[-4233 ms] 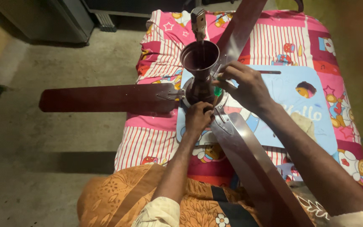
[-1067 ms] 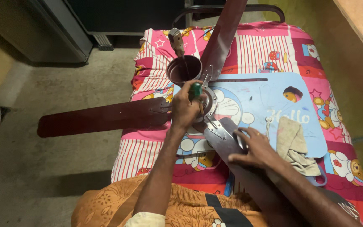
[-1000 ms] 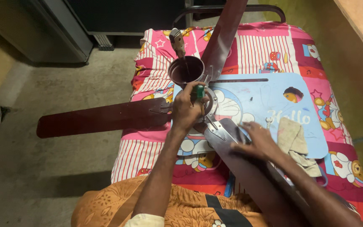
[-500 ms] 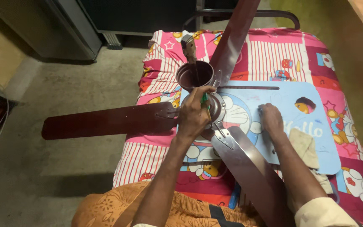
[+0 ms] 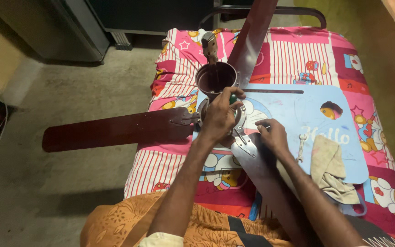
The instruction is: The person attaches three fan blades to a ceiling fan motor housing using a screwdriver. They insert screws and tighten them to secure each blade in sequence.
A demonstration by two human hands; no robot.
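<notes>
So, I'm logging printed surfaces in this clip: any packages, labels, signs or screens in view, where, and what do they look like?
No packages, signs or screens.
Light blue board: lies on the patterned bedspread, right of the ceiling fan's motor hub; rounded rectangle, white lettering, small cartoon figure.
Right hand rests at its left edge; left hand on the fan's centre, with something green in its fingers.

Your left hand (image 5: 219,120) reached forward, fingers curled tight, thumb up top. Your right hand (image 5: 273,136) lay lower, palm down, fingers bent. Both arms stretched out, close together.
</notes>
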